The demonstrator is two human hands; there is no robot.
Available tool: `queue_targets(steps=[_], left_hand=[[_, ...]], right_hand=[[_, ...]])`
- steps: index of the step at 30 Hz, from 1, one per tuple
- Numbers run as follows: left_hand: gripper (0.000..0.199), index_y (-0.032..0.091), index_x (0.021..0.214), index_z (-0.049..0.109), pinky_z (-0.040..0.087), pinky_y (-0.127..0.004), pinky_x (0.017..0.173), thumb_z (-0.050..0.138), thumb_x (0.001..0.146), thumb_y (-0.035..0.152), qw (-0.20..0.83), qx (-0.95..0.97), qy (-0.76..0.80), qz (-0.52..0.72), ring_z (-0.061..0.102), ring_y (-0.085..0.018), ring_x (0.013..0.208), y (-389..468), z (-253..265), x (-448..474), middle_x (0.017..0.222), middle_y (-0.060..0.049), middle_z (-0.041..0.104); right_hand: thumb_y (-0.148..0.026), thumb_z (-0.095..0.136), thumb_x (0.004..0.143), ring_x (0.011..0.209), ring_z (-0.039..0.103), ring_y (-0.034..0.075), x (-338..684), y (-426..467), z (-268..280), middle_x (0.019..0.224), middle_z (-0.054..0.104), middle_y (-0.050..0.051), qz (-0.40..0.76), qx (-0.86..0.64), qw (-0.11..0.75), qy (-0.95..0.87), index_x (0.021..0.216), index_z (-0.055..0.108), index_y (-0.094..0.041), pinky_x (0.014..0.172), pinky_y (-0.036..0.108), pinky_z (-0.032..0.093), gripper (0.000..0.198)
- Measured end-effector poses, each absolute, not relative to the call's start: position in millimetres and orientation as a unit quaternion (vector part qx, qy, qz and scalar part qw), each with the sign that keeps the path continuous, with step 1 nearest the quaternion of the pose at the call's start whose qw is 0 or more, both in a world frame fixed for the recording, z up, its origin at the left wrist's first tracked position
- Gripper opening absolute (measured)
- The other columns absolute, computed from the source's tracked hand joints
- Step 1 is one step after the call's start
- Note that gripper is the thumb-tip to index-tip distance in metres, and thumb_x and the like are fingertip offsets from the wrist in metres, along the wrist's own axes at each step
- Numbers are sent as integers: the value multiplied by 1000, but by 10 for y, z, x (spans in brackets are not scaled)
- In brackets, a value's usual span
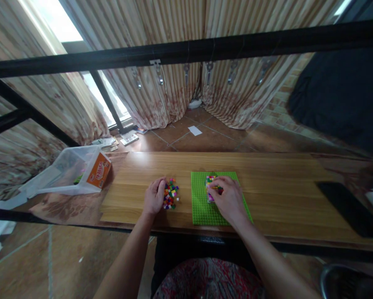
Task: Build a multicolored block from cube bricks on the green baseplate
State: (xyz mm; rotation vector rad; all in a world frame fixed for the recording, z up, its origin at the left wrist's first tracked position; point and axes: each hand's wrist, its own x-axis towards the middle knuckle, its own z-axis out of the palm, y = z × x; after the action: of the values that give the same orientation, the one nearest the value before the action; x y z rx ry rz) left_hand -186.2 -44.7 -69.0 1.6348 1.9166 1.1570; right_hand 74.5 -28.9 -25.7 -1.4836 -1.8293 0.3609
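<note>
A green studded baseplate (201, 214) lies on the wooden table. On it stands a small block of many-coloured toy bricks (210, 198), partly covered by my right hand (228, 197). The thumb and fingers of that hand are pinched together at the block's right side, with a bit of yellow and red showing between them, seemingly a small toy brick. To the left, my left hand (154, 196) rests on the table against a loose pile of small coloured bricks (170, 195). Its fingers are loosely curved, holding nothing that I can see.
A clear plastic bin (71, 160) with an orange label lies at the table's left end. Toward the right end is a flat black object (351, 207). A black metal bar (186, 50) with hanging clips crosses above the far side, before striped curtains (161, 25).
</note>
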Motion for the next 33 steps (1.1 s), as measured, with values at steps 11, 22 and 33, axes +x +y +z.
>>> queue_targets(steps=[11, 22, 33], left_hand=[[39, 21, 109, 68, 48, -38, 97, 39, 93, 43, 183, 577, 680, 414, 64, -22, 105, -443, -669, -1860, 105, -7, 72], [40, 20, 108, 67, 50, -38, 94, 39, 93, 45, 198, 572, 679, 416, 65, -22, 103, -433, -697, -1882, 104, -8, 73], [38, 17, 106, 67, 51, -37, 89, 47, 90, 45, 175, 568, 669, 447, 65, -21, 99, -463, -679, -1882, 104, -9, 71]], right_hand=[[-34, 61, 83, 95, 58, 23, 784, -358, -245, 97, 66, 5, 163, -552, 408, -709, 76, 70, -24, 89, 42, 42, 16], [-45, 53, 88, 94, 62, 24, 1567, -396, -472, 95, 68, 10, 84, -607, 481, -627, 83, 67, -20, 88, 42, 47, 29], [-43, 49, 88, 85, 60, 25, 1915, -314, -1009, 88, 67, 10, 35, -619, 407, -671, 79, 66, -21, 82, 42, 48, 30]])
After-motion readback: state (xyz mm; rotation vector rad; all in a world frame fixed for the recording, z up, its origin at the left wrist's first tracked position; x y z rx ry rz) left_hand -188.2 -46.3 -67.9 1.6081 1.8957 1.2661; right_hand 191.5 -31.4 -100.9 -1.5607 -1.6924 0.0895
